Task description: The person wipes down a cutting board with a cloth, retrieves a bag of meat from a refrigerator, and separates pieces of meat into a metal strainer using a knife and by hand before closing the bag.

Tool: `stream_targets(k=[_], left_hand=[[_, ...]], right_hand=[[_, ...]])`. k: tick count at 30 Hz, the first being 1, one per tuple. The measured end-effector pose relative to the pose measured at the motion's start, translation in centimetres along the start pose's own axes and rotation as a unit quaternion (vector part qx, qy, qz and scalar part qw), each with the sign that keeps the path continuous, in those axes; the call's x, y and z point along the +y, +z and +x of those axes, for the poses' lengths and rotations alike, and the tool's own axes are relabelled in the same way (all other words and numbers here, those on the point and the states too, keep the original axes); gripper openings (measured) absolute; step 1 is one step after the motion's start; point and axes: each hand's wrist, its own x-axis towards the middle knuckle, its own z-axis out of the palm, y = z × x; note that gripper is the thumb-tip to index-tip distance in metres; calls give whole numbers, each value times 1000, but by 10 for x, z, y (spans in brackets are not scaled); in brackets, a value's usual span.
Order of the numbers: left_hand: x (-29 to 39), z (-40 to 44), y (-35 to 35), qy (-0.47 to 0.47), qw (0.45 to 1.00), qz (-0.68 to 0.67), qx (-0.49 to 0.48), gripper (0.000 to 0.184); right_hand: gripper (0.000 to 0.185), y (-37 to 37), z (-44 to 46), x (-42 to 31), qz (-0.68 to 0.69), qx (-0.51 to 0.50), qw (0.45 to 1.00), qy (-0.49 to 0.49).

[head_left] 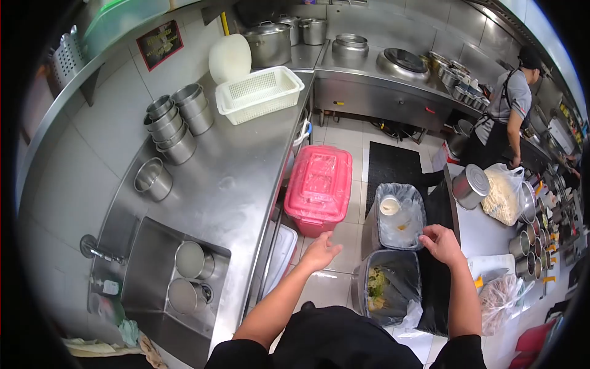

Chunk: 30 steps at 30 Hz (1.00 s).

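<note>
Presently, green scraps point(375, 282) are contained in the near lined bin point(361, 284), the base of which is hidden. The left grip point(319, 252) is loosely spread near the pink lidded container point(318, 186), whose contents are concealed. The right grip point(442, 244) is curled at the rim of the far lined bin point(370, 229); whether its liner point(413, 215) is pinched cannot be determined. A white round item point(389, 205) is held in that bin, its type unclear.

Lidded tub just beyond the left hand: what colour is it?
The lidded tub is pinkish red; it shows best in the head view.
</note>
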Motion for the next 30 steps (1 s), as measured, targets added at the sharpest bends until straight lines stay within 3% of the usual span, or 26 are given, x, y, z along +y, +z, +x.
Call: stream_targets(k=[1,4,6,8,10,13,14,15,16,17,18,19,20,22,23,25,27,30], left_hand=[[-6,14,-5,14,1000,-16,-6,76],[19,27,-37,-67,991,-101,-63,73],[20,38,-51,-87,986,-129,-55,72],[16,55,-62,-107,981,-156,-48,71],[1,82,-67,-121,979,-162,-33,68],[-11,130,-79,-148,969,-195,-43,60],[-13,152,-81,-158,963,-210,-54,58],[-20,178,-81,-161,953,-251,-50,50],[-21,204,-81,-169,940,-295,-31,50],[-19,233,-84,-176,925,-338,-9,51],[-16,268,-89,-183,907,-380,15,51],[-17,309,-95,-188,888,-418,38,53],[-25,347,-98,-202,864,-457,64,54],[-27,400,-104,-241,833,-483,121,67],[-25,430,-111,-248,817,-500,146,73],[-30,483,-126,-251,786,-527,202,84],[-44,537,-143,-219,755,-559,264,96],[-61,605,-166,-209,668,-620,356,83]], right_hand=[[30,13,6,29,-14,2,1000,27],[36,57,0,123,-87,-41,989,111],[38,94,-13,177,-121,-138,964,191],[34,133,-21,207,-75,-251,908,328],[33,167,-21,207,15,-287,872,396],[34,213,38,212,65,-284,886,361],[37,225,77,222,71,-289,921,252],[40,241,126,236,-7,-273,947,167],[42,256,181,242,0,-231,958,171],[42,236,245,195,12,-215,964,156],[45,242,306,186,100,-182,973,100],[46,259,366,185,89,-109,990,30],[45,276,430,181,21,-94,995,-16],[44,282,523,142,116,-90,988,-49],[40,287,565,126,95,-110,989,-12],[39,323,627,115,259,-133,954,68],[37,359,668,113,287,-163,940,81],[36,391,710,110,289,-215,927,106]])
